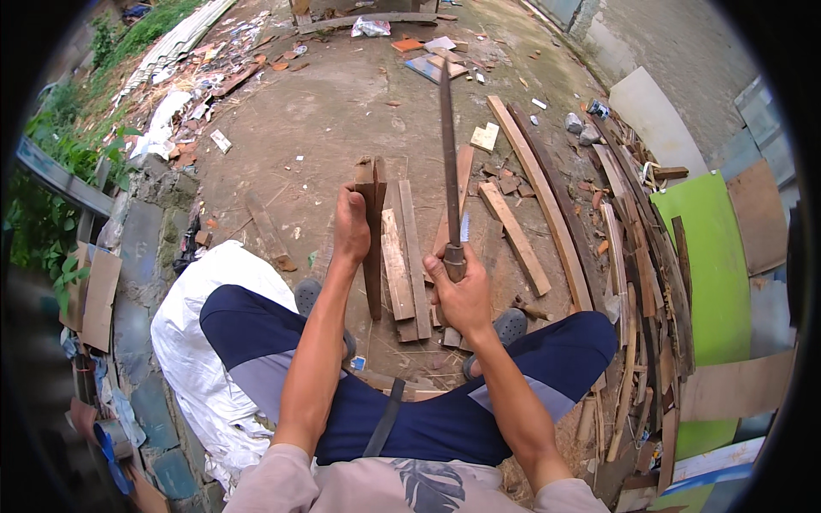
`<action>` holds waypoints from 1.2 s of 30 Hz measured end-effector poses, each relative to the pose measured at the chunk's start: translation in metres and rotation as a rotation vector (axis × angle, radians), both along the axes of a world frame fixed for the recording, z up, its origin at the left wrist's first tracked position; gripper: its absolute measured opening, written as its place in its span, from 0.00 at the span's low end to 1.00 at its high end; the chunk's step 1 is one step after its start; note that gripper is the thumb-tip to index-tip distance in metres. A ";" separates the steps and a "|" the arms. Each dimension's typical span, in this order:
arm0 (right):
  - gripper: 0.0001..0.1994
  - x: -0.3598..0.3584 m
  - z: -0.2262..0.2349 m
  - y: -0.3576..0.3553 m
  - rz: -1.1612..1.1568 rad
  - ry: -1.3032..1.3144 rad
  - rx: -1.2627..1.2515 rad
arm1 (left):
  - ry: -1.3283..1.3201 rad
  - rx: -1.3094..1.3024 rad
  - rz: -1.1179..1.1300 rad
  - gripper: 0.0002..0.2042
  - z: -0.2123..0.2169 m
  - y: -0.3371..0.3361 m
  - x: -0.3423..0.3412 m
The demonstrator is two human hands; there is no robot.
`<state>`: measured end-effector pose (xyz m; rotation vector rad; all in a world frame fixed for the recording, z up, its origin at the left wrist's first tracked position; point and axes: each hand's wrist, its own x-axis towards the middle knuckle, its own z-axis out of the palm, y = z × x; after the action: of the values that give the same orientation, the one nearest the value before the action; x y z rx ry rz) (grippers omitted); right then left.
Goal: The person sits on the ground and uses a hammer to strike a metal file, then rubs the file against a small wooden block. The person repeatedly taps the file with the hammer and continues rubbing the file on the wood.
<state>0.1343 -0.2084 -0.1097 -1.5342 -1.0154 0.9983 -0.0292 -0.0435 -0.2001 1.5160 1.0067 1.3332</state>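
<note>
My left hand [350, 224] is closed around a dark brown piece of wood [375, 231], held upright in front of my left knee. In my right hand [464, 295] is the wooden handle of a machete [451, 154]; its long dark blade points up and away from me, apart from the wood. Beneath and between my hands, a pale wooden offcut [395, 265] and a longer greyish strip [415, 256] lie on the ground. Just right of the machete, part of a toothed saw blade [464, 227] shows, its other end hidden.
Long planks [539, 197] and a short beam [515, 239] lie to the right, beside a heap of timber scraps [646, 282] and a green panel [705, 256]. A white sack [192, 342] is by my left knee, next to a low block wall [141, 282]. Rubble is scattered farther off.
</note>
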 end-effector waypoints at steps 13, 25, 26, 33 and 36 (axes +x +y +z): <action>0.18 -0.031 0.017 -0.052 0.210 0.056 -0.313 | -0.142 -0.052 -0.054 0.40 -0.032 0.015 -0.008; 0.23 -0.018 0.002 -0.079 0.244 -0.163 -0.229 | -0.118 -0.046 0.054 0.38 -0.035 0.023 0.000; 0.24 -0.018 0.005 -0.078 0.249 -0.173 -0.238 | -0.090 -0.049 0.073 0.40 -0.036 0.024 -0.003; 0.24 -0.024 0.023 -0.076 0.251 -0.177 -0.324 | -0.102 -0.011 0.155 0.37 -0.057 0.032 -0.003; 0.24 -0.015 0.022 -0.078 0.253 -0.146 -0.328 | -0.060 -0.034 0.122 0.36 -0.049 0.023 0.002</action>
<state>0.1195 -0.2862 -0.0877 -1.7964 -1.2156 1.2942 -0.0270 -0.0205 -0.2490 1.4003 1.0929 1.4305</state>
